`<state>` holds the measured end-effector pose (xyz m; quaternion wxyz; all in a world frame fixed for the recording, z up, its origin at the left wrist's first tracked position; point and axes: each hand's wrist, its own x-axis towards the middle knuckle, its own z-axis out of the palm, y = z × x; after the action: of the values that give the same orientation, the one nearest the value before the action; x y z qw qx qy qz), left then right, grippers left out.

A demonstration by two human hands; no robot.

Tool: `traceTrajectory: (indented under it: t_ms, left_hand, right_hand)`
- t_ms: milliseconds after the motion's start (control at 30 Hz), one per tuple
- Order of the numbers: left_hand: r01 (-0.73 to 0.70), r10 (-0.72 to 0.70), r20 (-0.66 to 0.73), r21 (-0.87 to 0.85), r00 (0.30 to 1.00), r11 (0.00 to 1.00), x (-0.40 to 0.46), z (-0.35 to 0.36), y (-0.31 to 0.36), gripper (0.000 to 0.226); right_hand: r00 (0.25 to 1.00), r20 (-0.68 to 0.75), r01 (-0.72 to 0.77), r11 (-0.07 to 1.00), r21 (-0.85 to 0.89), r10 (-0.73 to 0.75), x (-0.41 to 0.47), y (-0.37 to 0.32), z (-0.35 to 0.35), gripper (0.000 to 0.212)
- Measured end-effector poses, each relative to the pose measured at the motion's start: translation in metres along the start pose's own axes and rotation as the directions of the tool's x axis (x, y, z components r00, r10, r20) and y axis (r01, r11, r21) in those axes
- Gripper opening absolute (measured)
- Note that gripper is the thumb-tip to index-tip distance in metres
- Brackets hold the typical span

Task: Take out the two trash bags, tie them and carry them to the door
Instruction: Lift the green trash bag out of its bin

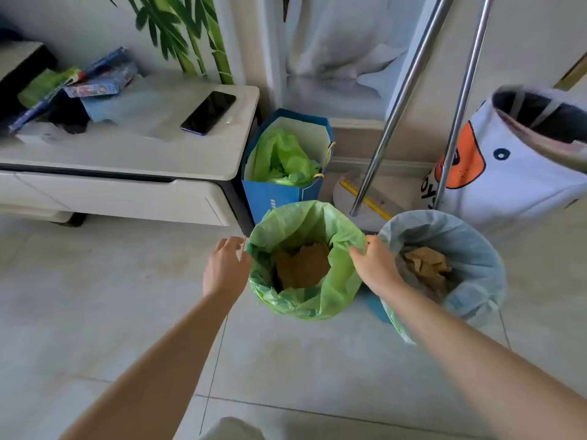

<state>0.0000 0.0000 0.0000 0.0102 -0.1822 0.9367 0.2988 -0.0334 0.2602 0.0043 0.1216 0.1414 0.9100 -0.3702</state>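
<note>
Two lined bins stand side by side on the tiled floor. The green trash bag [317, 300] lines the left bin and holds brown paper. The pale blue trash bag [476, 249] lines the right bin, also with crumpled brown paper inside. My right hand [374, 265] pinches the green bag's right rim, between the two bins. My left hand [225, 265] is at the green bag's left rim, fingers apart, touching or almost touching the edge.
A blue paper bag [273, 195] with green plastic inside stands behind the green bin, against a white cabinet [127, 160] carrying a phone [208, 112]. Two metal poles [397, 106] lean behind the blue bin. A white laundry basket [508, 173] stands at right.
</note>
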Motion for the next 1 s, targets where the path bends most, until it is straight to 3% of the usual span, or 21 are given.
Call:
traceTrajectory:
  t_ms: [133, 233, 367, 567, 733, 833, 900, 1000]
  left_hand:
    - [0.103, -0.094, 0.063, -0.158, 0.994, 0.982, 0.021, 0.036, -0.011, 0.046]
    - [0.151, -0.127, 0.121, -0.222, 0.985, 0.963, 0.03, 0.051, -0.019, 0.052]
    - [0.356, -0.277, 0.267, -0.32, 0.923, 0.878, 0.028, 0.055, -0.026, 0.028]
    - [0.498, -0.328, 0.432, -0.374, 0.84, 0.782, 0.022, 0.056, -0.04, 0.028]
    - [0.523, -0.362, 0.408, -0.413, 0.838, 0.745, 0.016, 0.044, -0.038, 0.026]
    - [0.513, -0.383, 0.359, -0.417, 0.851, 0.75, 0.014, 0.038, -0.043, 0.045]
    - [0.518, -0.393, 0.346, -0.442, 0.852, 0.733, 0.01, 0.033, -0.043, 0.054]
    - [0.489, -0.379, 0.309, -0.529, 0.872, 0.693, 0.003, 0.024, -0.033, 0.031]
  right_hand:
    - [0.998, -0.01, -0.06, 0.997, 0.056, 0.06, 0.026, 0.014, 0.02, 0.053]
    - [0.999, -0.021, -0.027, 1.0, 0.015, 0.027, 0.036, 0.023, 0.032, 0.036]
    - [0.995, -0.056, -0.089, 0.996, -0.006, 0.089, 0.039, 0.029, 0.044, 0.044]
    - [0.986, 0.03, -0.163, 0.982, -0.099, 0.167, 0.031, 0.035, 0.046, 0.016]
    - [0.965, 0.092, -0.259, 0.939, 0.226, 0.244, 0.021, 0.034, 0.047, 0.039]
    - [0.931, 0.163, -0.364, 0.829, 0.425, 0.325, 0.013, 0.034, 0.047, 0.039]
    - [0.955, 0.135, -0.296, 0.883, 0.364, 0.264, 0.008, 0.033, 0.046, 0.041]
    - [0.999, 0.036, -0.031, 0.996, 0.081, 0.029, 0.005, 0.032, 0.041, 0.052]
